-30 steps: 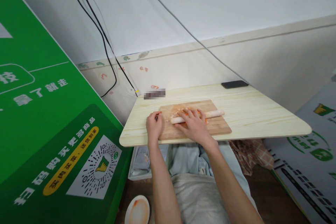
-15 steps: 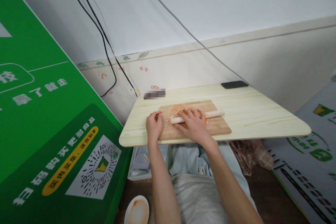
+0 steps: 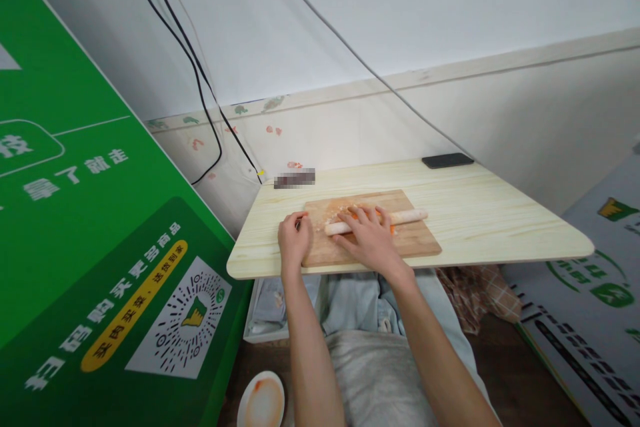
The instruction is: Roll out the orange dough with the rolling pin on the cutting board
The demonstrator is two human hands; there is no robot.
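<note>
A pale rolling pin (image 3: 411, 216) lies slantwise across a wooden cutting board (image 3: 420, 242). My right hand (image 3: 373, 235) rests over the pin's middle, fingers spread across it and thumb toward its left end. Orange crumbs (image 3: 353, 208) and whitish bits are scattered around the pin, and something orange shows beneath it, mostly covered by the hand. At the board's left edge my left hand (image 3: 294, 239) is curled closed, thumb and fingertips against that edge. A small dark spot shows between its fingers; I cannot tell what it is.
The board lies on a light wood-grain table (image 3: 500, 220). A black phone (image 3: 447, 160) is at the back right, a blurred-out item (image 3: 295, 178) at the back left. Below stand a white bin (image 3: 267, 332) and a stained white plate (image 3: 261, 403). A green panel (image 3: 125, 227) rises at left.
Almost nothing differs. Both hands, the rolling pin and the board keep their places; the view has shifted very slightly.
</note>
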